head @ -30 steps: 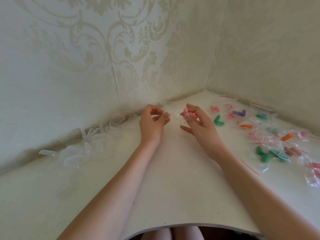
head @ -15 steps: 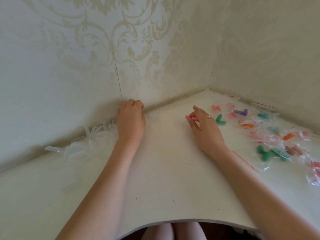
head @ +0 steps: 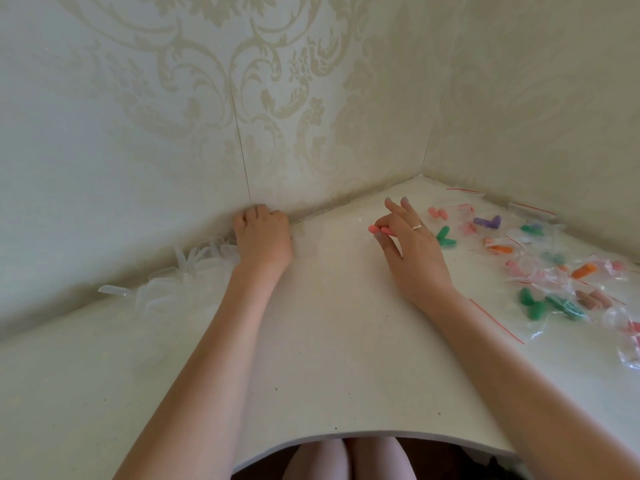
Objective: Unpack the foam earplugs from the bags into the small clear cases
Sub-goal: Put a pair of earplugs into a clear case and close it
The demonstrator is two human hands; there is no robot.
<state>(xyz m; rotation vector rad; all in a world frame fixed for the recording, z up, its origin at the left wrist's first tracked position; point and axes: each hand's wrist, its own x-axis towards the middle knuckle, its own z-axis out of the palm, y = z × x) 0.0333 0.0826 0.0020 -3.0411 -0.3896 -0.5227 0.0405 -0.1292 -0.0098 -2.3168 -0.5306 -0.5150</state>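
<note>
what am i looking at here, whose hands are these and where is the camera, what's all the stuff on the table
There is no machine here. A person wears a wide-angle camera on the head, looking down at their own two bare hands over a white table set in a wallpapered corner. The right hand pinches pink foam earplugs between thumb and fingers. The left hand reaches with curled fingers into a pile of small clear cases by the wall; what it holds, if anything, is hidden. On the right lie small clear bags with red strips, and coloured earplugs, some loose like the green pair.
</note>
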